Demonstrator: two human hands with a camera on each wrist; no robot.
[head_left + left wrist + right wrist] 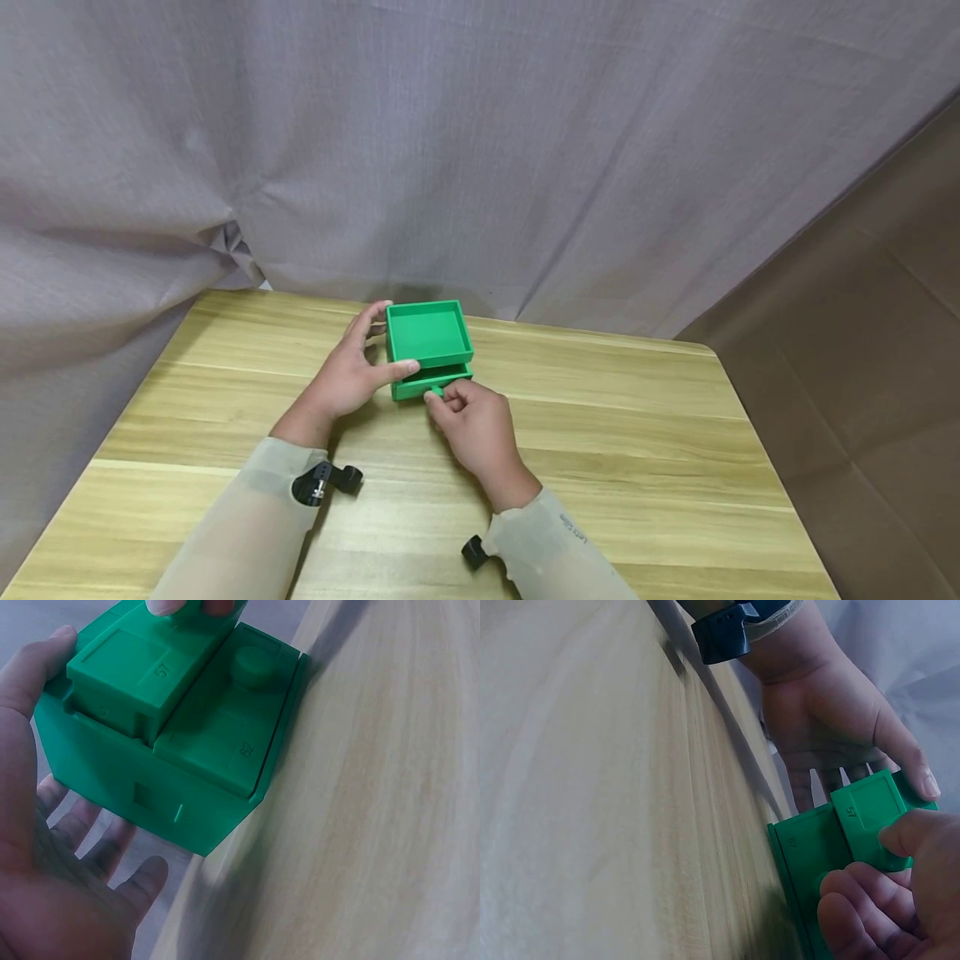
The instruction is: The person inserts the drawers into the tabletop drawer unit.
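Observation:
A small green plastic box (pixel 427 333) with an open top stands on the wooden table (pixel 637 417). My left hand (pixel 352 371) holds the box's left side, thumb on the front edge and fingers behind. Its front shows two drawer faces (pixel 217 742), one with a round knob (pixel 255 666). The upper drawer (pixel 135 671) sticks out slightly. My right hand (pixel 468 421) pinches that drawer's knob (pixel 437 389) at the front; its fingers (pixel 862 900) curl against the green front (pixel 810 855).
A grey curtain (pixel 480 150) hangs right behind the table's far edge. Brown floor or wall (pixel 862 350) lies to the right. Black wrist-camera mounts (pixel 326 481) sit on both sleeves.

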